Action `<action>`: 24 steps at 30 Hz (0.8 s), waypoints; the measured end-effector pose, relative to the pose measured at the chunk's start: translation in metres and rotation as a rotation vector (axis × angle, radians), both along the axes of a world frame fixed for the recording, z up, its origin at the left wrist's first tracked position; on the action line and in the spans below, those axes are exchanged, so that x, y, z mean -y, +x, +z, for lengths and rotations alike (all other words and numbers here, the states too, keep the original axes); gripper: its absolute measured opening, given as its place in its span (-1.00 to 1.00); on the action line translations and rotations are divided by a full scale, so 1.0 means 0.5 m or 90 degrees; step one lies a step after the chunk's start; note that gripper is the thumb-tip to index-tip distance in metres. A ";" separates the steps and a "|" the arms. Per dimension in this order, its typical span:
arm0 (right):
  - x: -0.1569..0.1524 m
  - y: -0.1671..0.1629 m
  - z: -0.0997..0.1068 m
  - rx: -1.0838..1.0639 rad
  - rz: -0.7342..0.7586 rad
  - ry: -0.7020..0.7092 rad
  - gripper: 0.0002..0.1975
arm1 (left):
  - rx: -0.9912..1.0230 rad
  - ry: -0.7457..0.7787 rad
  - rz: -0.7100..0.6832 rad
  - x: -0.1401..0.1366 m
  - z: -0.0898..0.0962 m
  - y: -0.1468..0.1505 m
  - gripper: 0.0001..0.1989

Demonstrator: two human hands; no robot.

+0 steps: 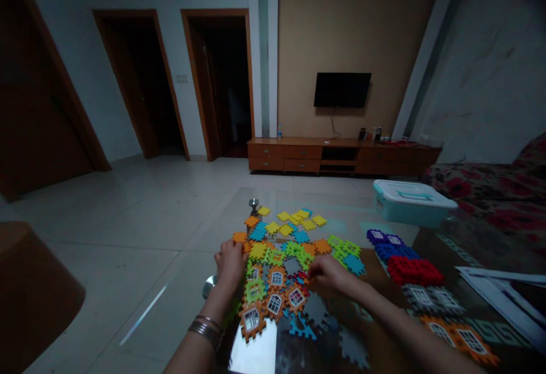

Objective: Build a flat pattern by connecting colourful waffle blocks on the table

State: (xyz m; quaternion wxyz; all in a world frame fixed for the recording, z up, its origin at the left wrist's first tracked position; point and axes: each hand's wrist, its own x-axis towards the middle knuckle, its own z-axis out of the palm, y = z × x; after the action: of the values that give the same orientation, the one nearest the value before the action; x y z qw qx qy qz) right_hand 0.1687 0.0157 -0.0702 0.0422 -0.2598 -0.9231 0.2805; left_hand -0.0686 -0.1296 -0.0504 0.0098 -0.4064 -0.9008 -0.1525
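My left hand [231,259] is at the left edge of a heap of plastic interlocking tiles, beside an orange tile [239,237] and a yellow tile [257,251]. Its fingers are curled together, with the tips mostly hidden. On the heap's right side, my right hand [327,271] has its fingers pinched close to small red pieces [303,276]; what lies between them is not clear. Between the hands are green tiles [294,250] and a grey tile [292,266]. Nearer me lie orange window tiles [277,277], a blue openwork piece [302,327] and more grey tiles [315,309].
Sorted stacks stand on the glass table's right: purple [384,238], blue [396,251], red [414,271], grey window [433,299] and orange window tiles [459,340]. Behind them is a lidded teal box [412,203]. Papers [503,300] lie far right. A brown stool [38,277] stands left.
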 end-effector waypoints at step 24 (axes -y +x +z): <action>0.133 -0.072 0.015 -0.205 -0.210 -0.118 -0.87 | 0.041 -0.167 -0.205 0.015 0.022 0.124 -0.68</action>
State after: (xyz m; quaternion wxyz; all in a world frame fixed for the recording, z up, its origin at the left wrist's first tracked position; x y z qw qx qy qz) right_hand 0.1325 -0.0507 -0.0625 0.2103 -0.3616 -0.8199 0.3909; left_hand -0.0065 -0.1371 -0.0392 -0.0965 -0.5376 -0.8364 -0.0466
